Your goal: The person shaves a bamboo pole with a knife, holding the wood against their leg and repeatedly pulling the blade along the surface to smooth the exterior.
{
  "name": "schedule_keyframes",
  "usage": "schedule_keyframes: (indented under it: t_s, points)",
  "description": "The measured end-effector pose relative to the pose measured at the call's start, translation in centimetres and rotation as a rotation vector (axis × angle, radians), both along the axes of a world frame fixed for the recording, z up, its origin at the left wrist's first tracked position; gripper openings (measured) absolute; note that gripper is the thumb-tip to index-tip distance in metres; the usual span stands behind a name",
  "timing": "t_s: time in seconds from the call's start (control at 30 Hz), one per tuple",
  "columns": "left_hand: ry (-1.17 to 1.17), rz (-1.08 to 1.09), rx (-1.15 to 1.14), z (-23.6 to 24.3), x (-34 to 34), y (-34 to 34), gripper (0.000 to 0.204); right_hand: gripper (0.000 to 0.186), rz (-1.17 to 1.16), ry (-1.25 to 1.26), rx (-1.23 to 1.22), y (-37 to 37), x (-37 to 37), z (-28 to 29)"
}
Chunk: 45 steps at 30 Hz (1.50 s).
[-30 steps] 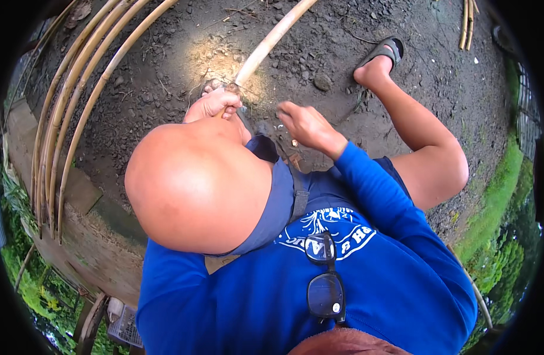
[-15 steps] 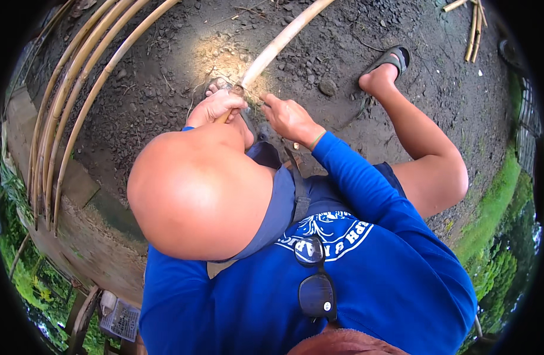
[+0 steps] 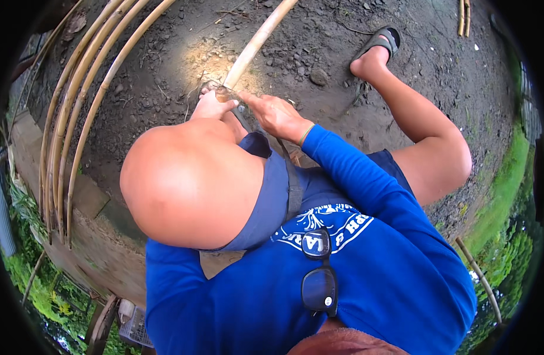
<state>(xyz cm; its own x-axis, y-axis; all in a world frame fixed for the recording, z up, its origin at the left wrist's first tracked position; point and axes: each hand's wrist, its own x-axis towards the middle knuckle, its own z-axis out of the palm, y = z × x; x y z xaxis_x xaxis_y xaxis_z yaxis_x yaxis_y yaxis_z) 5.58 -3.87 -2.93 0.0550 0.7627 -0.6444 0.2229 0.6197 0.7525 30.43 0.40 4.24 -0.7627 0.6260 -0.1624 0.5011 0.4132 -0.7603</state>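
Note:
My left hand [image 3: 213, 104] is closed on the near end of a pale bamboo pole [image 3: 253, 42] that runs up and away across the dirt, beside my bare left foot. My bent left knee hides much of that arm. My right hand [image 3: 274, 115] reaches from the right to the same end of the pole, fingers closed at a small dark tool or blade [image 3: 230, 91] too small to make out. Pale shavings [image 3: 198, 61] are scattered on the soil around the pole's end.
Several long curved bamboo strips [image 3: 77, 100] lean at the left beside concrete [image 3: 91, 195]. My sandaled right foot [image 3: 375, 56] is out to the right near a stone [image 3: 319, 77]. Short bamboo pieces [image 3: 464, 18] lie at the upper right, with grass [image 3: 499, 189] along the right rim.
My right hand has moved left, from apart from the pole to right at its end beside my left hand. My left hand stays on the pole; the whole view has shifted slightly.

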Motion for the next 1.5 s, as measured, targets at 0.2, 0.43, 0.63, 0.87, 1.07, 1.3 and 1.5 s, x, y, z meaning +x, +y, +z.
schedule_keyframes:
  t_s: [0.2,0.43,0.63,0.87,1.07,1.3,1.5]
  points:
    - [0.049,-0.032,-0.117,0.6,0.7,1.2,0.021,0.048,-0.063,-0.072,-0.082,-1.9,4.5,3.4]
    - [0.051,-0.094,-0.162,2.6,1.0,2.2,0.025,0.053,-0.003,-0.091,-0.066,2.2,-1.0,-0.1]
    - [-0.065,-0.074,-0.25,1.5,-0.1,0.9,0.023,0.053,-0.063,-0.179,-0.199,-1.4,4.4,4.9]
    - [-0.087,-0.055,-0.179,1.2,1.6,2.9,0.022,0.053,-0.08,-0.069,-0.047,3.5,-1.6,-1.3]
    - [-0.17,-0.121,-0.118,-1.6,-2.1,-0.6,0.02,0.058,-0.03,-0.169,-0.123,-1.5,2.6,3.3]
    - [-0.307,-0.026,-0.268,2.0,0.5,2.5,0.019,0.054,-0.065,-0.171,-0.061,1.0,0.0,0.2]
    - [-0.354,-0.095,-0.334,-1.7,-3.6,-0.8,0.016,0.053,-0.027,-0.077,-0.1,-2.1,3.2,4.0]
